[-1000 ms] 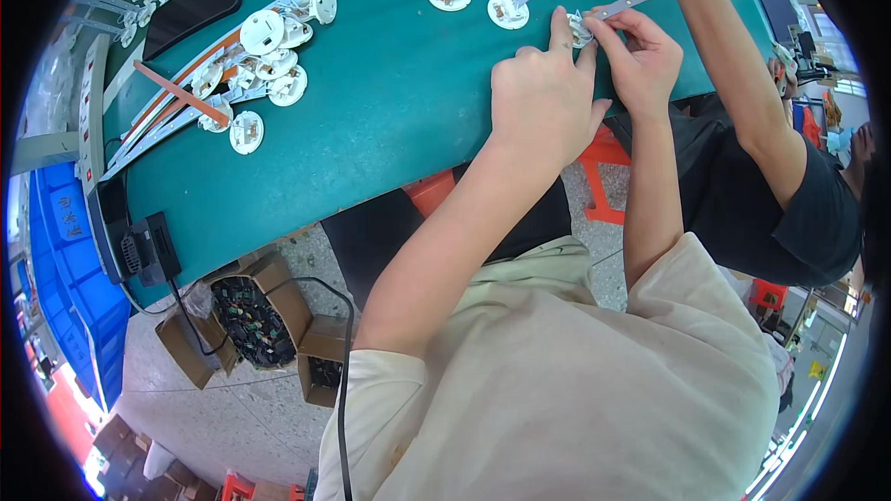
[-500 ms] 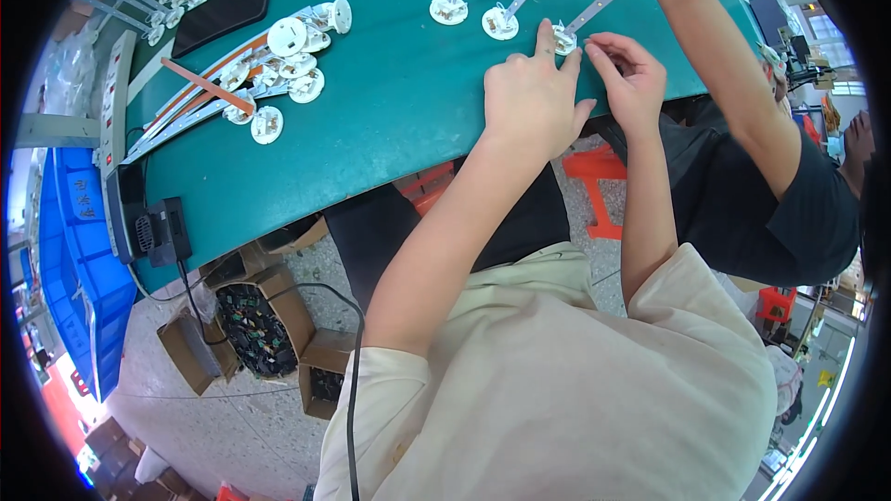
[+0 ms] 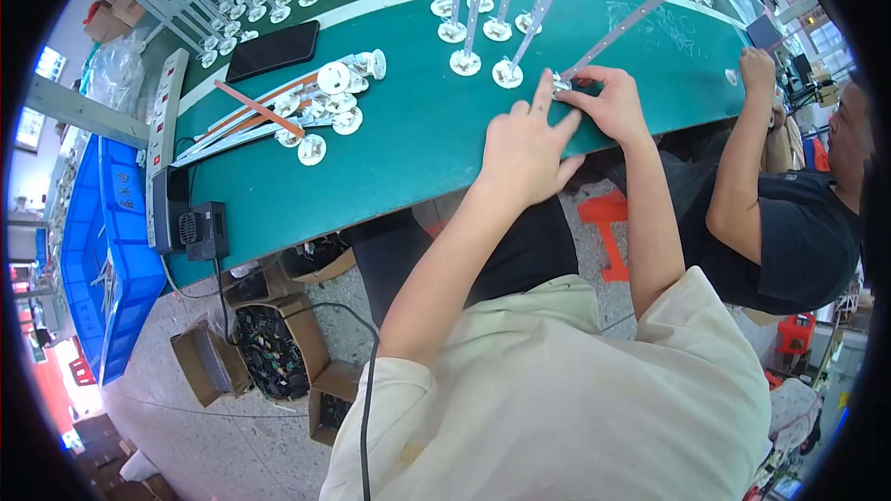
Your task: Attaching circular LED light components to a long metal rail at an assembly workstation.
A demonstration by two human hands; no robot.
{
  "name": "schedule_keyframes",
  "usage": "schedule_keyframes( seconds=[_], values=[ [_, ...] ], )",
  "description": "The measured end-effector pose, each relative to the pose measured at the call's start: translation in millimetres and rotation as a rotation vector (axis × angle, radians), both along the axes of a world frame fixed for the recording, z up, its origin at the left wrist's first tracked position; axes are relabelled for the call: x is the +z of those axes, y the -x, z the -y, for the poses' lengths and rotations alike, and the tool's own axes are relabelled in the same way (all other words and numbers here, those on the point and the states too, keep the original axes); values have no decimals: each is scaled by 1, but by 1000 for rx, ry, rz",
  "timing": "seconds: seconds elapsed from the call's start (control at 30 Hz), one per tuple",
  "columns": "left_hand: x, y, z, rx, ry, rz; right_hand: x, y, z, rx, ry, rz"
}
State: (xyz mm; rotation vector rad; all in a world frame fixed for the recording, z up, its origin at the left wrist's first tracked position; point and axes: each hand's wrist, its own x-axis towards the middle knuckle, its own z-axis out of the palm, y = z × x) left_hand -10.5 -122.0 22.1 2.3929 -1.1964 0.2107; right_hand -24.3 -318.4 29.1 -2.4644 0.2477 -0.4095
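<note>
A leaning LED strip lamp (image 3: 640, 14) stands on a small white round base (image 3: 561, 83) with tiny parts and wires on top. My left hand (image 3: 527, 150) lies beside the base with fingers spread, its index fingertip at the base's left edge. My right hand (image 3: 613, 107) is at the base's right side, thumb and index finger brought together there. Whatever sits between those fingertips is too small and covered to make out. Close by on the left, several similar upright LED strips (image 3: 513, 51) stand on white round bases.
Strips with round white ends (image 3: 313, 149) lie piled left on the green table (image 3: 408, 144), near a black phone (image 3: 273, 51), a power strip (image 3: 167, 97) and a black adapter (image 3: 203, 231). A blue crate (image 3: 109, 269) stands at left. A co-worker (image 3: 789, 232) sits at right.
The view has shifted, so the table appears lower. My right fingers have come in against the base while my left hand stays beside it. The co-worker's arm has drawn back to the right.
</note>
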Motion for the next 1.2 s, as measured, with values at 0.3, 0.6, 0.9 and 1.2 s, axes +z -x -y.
schedule_keyframes(
  seconds=[0.3,0.6,0.9,1.2],
  values=[
    [7,8,-109,-10,528,-27,-6,-31,-1,-121,89,139],
    [0,-28,-178,278,577,-178,-10,-43,1,-38,67,157],
    [1,-25,-179,250,464,-140,-10,-30,-23,-111,-127,325],
    [-15,-28,-198,279,1070,-419,7,9,-149,436,27,535]
  ],
)
